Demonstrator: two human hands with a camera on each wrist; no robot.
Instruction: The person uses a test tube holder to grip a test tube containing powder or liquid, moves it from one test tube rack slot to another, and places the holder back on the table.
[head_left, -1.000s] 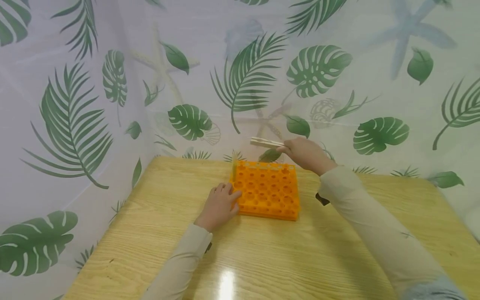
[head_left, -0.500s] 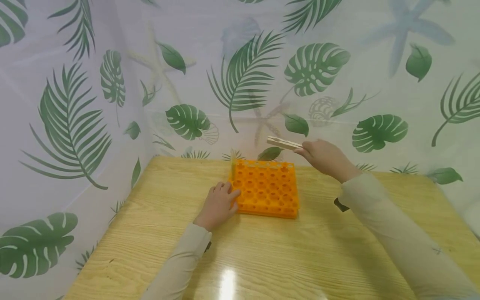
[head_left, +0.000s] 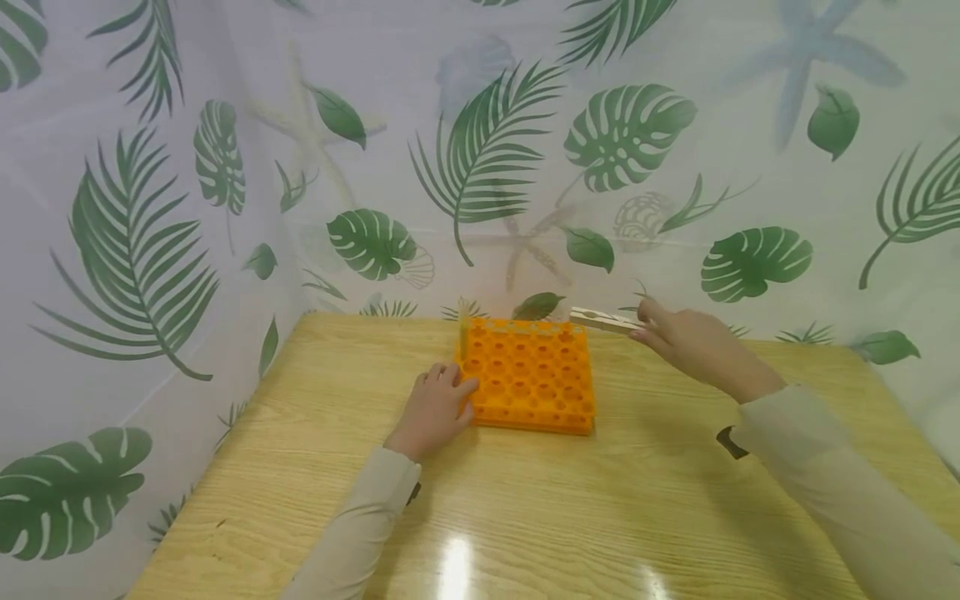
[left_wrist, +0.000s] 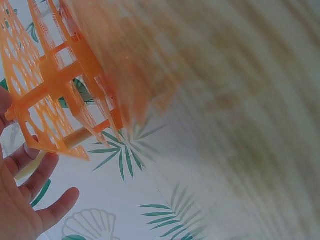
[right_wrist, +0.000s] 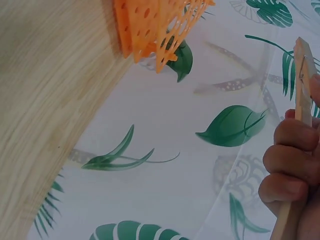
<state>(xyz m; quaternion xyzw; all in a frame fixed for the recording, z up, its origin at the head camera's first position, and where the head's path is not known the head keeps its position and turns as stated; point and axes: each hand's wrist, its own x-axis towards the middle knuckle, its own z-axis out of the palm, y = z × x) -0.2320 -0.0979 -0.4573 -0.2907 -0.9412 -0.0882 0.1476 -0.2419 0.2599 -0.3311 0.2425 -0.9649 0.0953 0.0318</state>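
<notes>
My right hand (head_left: 697,346) grips a wooden test tube clamp (head_left: 606,320) by its handle, fingers curled round it in the right wrist view. The clamp's tip points left, near the far right corner of an orange test tube rack (head_left: 534,414). Around the rack's left edge my left hand (head_left: 431,412) holds on, its fingers bent at the near left part. At the rack's far left corner stands a test tube (head_left: 463,335) with yellowish contents. In the left wrist view, the orange rack (left_wrist: 50,82) shows from the side, with fingertips at its corner.
The rack stands on a wood-grain table (head_left: 315,467), toward its far edge. Behind and to the left rises a white curtain (head_left: 300,250) printed with green leaves and starfish.
My right hand has moved right and slightly down with the clamp, from over the rack's back to its far right corner. The left hand and rack stay put.
</notes>
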